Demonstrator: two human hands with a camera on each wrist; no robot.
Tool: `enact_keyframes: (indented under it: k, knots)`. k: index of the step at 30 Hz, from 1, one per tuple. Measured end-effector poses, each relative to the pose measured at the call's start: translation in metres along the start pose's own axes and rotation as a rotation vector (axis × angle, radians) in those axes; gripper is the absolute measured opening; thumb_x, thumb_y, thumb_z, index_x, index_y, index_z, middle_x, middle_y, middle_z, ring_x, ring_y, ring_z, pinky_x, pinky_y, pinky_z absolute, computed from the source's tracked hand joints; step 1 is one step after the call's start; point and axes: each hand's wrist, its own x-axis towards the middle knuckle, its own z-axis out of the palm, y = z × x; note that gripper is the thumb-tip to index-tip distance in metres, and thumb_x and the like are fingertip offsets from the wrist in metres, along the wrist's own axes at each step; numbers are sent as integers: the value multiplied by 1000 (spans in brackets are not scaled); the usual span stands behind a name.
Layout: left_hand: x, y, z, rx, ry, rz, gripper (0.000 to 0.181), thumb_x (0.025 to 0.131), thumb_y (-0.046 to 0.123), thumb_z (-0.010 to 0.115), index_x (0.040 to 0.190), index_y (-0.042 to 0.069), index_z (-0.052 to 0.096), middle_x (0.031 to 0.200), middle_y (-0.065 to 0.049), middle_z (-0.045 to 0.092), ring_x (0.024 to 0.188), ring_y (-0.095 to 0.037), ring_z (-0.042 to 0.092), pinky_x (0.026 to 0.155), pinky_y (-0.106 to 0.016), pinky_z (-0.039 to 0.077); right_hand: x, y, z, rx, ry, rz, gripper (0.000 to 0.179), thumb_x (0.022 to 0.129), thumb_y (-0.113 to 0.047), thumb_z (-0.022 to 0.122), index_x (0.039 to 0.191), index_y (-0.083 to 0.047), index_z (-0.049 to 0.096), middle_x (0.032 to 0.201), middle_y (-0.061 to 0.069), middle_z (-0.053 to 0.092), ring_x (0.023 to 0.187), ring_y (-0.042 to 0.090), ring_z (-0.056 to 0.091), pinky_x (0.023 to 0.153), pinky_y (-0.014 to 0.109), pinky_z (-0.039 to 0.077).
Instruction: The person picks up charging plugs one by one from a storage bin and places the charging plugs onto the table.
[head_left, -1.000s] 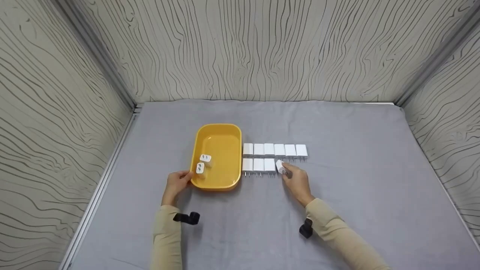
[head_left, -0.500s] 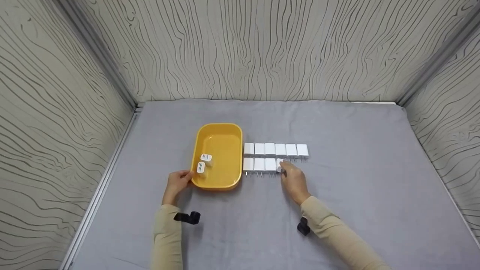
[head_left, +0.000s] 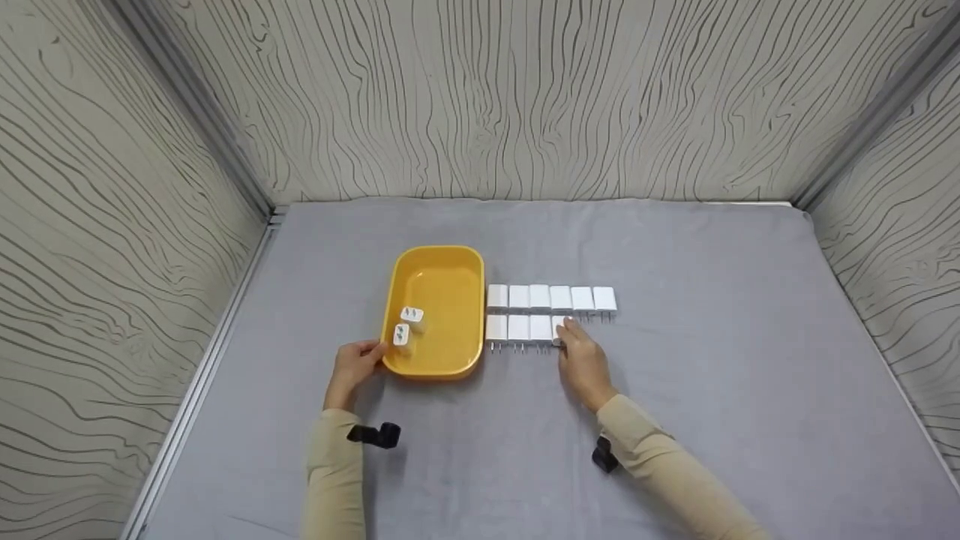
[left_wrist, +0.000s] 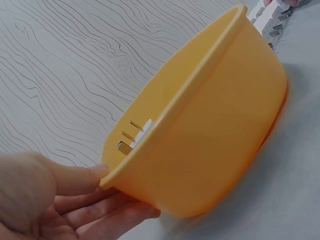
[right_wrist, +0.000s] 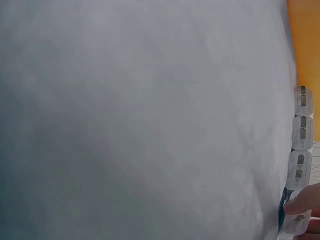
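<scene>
My left hand (head_left: 352, 373) grips the near left corner of a yellow plastic tub (head_left: 450, 300); in the left wrist view the thumb lies on its rim (left_wrist: 197, 65) and the fingers are underneath. Two white plug chargers (head_left: 412, 316) stand inside with their prongs up. My right hand (head_left: 587, 367) pinches another white charger (head_left: 557, 322) at the right end of the front row, against three chargers (head_left: 518, 328) lying side by side. Fingers partly cover the held charger. In the right wrist view the thumb (right_wrist: 302, 200) lies across its prong face.
Behind the front row lies a back row of several white chargers (head_left: 539, 297), prongs toward me. Both rows begin right beside the tub's right wall. Grey cloth (head_left: 712, 337) covers the table, and patterned panels (head_left: 480, 97) enclose it at the back and sides.
My right hand has moved slightly left, turning the charger from tilted to lying in line with the front row. The left hand has stayed at the tub's corner.
</scene>
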Motion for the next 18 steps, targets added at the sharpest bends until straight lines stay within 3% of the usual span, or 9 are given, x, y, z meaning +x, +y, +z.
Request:
enact_keyframes:
  k: [11, 18]
  knots:
    - [1, 0, 0, -24, -13, -36, 34, 98, 13, 54, 124, -9, 59, 122, -27, 64, 82, -9, 63, 79, -28, 58, -6, -7, -2, 25, -23, -10, 39, 73, 10, 66, 112, 11, 64, 122, 28, 63, 116, 43, 59, 99, 49, 49]
    - [0, 1, 1, -16, -8, -57, 36, 98, 14, 54, 127, -8, 58, 126, -27, 62, 89, -13, 64, 82, -28, 57, -14, -27, -1, 25, 44, -56, 31, 74, 3, 72, 105, 5, 68, 107, 22, 71, 102, 37, 67, 90, 44, 55]
